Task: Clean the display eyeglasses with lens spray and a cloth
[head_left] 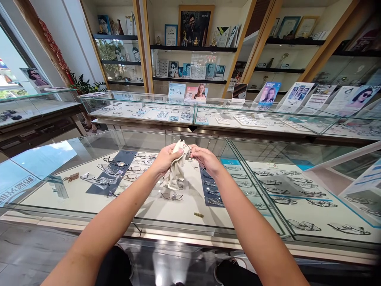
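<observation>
My left hand is closed on a cream cloth, which hangs down in folds over the glass counter. A pair of thin-framed glasses is held between my two hands, its far part against the cloth. The fingers of my right hand pinch the glasses near their right side, and a dark temple curves down below them. Part of the frame is hidden by the cloth and fingers.
Below my hands is a glass display counter with rows of glasses inside. A small gold-coloured item shows near its front. Another glass showcase stands beyond, with shelves behind. A slanted white display stand is at right.
</observation>
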Available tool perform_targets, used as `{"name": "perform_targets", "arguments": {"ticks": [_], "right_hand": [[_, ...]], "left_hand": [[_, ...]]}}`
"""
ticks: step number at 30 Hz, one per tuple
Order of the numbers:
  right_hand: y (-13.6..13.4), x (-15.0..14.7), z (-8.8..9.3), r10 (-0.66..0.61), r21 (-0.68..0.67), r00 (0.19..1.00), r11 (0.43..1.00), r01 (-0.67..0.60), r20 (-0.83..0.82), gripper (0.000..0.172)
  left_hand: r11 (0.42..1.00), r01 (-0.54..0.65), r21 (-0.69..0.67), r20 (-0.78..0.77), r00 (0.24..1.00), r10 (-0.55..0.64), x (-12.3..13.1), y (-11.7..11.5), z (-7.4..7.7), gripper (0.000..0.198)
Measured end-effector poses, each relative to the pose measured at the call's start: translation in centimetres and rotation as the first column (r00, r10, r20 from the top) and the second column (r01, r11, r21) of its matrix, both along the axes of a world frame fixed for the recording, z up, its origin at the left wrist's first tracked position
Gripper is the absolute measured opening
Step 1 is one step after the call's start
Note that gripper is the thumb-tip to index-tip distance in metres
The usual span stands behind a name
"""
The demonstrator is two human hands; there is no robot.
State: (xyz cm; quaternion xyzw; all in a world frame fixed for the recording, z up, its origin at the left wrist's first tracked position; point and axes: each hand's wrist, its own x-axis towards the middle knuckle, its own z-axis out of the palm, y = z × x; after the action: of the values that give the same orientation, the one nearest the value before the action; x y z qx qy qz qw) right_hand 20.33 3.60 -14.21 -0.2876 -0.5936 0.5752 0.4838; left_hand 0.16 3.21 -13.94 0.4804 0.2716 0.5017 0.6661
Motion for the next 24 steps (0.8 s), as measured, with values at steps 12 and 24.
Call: {"name": "perform_targets", "arguments": {"ticks": [12,24], "right_hand": [[-0.3,-0.9,-0.4,0.022,-0.043,0.999,0.999,-0.023,-0.031,0.017],[-1.0,-1.1,-0.3,0.103,0.039,0.993,0.994,-0.106,0.064,0.015]], "left_hand": [[0.995,-0.063,0.073,-0.050,0.997,0.067,0.5,-0.7,0.4,0.062],[0.991,-0.097,0.090,0.020,0.995,0.095,1.0,-1.3,-0.1,0.057]]}}
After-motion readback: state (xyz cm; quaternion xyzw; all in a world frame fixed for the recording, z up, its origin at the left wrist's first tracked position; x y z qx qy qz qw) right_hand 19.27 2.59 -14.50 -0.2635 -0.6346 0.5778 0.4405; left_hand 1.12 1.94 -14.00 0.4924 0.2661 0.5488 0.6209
